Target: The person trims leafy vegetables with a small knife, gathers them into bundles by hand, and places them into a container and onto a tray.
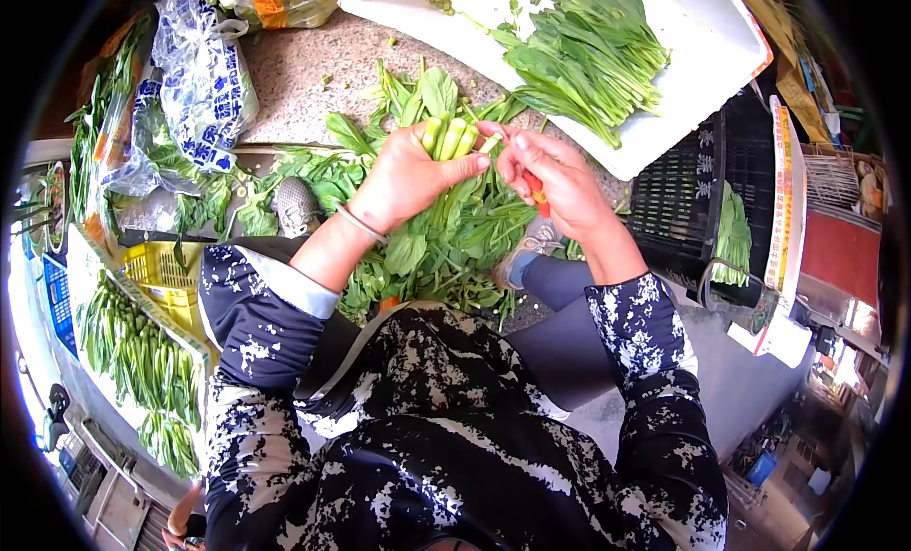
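My left hand (410,176), with a bangle at the wrist, is closed around a small bunch of leafy greens (449,138), its pale cut stem ends pointing up. Close on the right, my right hand (553,176) grips a small tool with an orange handle (537,192); its blade cannot be made out. The fingertips of my right hand are near the stem ends. Loose leaves (418,252) lie in a heap below both hands. A pile of trimmed greens (593,57) rests in a white foam box (704,43) at the upper right.
A black crate (676,186) stands at the right with greens inside. Plastic bags (201,81) lie at the upper left. A yellow basket (163,271) and a box of greens (142,361) are at the left. Part of another person's hand (180,521) shows at the lower left.
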Demonstrator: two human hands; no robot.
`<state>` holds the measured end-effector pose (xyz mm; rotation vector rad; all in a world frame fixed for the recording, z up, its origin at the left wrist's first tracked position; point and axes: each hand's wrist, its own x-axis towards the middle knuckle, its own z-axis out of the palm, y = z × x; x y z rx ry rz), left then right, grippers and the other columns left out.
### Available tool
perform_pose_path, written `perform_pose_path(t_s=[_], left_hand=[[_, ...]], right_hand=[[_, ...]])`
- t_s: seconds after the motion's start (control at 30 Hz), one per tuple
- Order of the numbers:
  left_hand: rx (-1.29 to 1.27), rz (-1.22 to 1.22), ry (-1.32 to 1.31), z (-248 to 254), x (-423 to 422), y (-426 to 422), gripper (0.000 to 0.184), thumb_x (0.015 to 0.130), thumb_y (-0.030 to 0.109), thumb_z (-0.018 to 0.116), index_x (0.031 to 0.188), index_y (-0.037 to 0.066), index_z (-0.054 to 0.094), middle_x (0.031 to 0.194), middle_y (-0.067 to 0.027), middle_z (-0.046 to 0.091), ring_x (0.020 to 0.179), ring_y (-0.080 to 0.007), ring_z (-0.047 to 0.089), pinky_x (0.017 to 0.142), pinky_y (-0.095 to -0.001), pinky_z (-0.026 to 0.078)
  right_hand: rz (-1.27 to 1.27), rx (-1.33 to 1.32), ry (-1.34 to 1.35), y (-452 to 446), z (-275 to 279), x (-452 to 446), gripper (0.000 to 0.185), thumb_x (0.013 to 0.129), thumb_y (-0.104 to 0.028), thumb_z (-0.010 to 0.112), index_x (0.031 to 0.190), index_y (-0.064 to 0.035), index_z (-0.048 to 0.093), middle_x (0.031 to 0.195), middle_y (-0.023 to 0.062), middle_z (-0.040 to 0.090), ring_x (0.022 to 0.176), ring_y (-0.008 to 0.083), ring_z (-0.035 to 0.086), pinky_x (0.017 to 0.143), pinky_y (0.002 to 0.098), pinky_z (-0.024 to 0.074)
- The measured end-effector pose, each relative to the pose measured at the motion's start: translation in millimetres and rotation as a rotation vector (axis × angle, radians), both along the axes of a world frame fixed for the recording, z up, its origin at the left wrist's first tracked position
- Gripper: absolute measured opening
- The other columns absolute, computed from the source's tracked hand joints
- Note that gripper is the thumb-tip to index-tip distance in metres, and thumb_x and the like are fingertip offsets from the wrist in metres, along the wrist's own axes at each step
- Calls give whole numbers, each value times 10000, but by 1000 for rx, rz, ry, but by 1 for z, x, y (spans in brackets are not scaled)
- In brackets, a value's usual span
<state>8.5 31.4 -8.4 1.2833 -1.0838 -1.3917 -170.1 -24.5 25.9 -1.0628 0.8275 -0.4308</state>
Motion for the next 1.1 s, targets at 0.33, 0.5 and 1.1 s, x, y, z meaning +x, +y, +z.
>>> perform_pose_path(t_s=[0.33,0.5,1.1], left_hand=[[112,11,262,7,-3,0,217,789,67,651,974,-13,573,831,-40,609,736,-114,596,657,-252,522],[126,-93,360,11,0,1,161,811,66,615,942,8,541,827,-82,627,752,-169,616,695,-274,492],[140,3,339,5,5,0,242,792,70,642,1015,17,563,810,-24,607,699,-119,598,640,-231,486]], right_hand=[[-26,34,12,-2,0,-2,341,914,-234,487,1175,-21,536,618,-57,403,518,33,335,455,171,278],[-174,-176,412,-46,-15,-35,396,863,-418,526,1080,-98,609,619,-25,499,525,53,433,456,197,378],[-397,-725,1097,-126,-78,-142,237,731,-286,682,903,-125,659,764,46,641,663,164,590,632,298,455]])
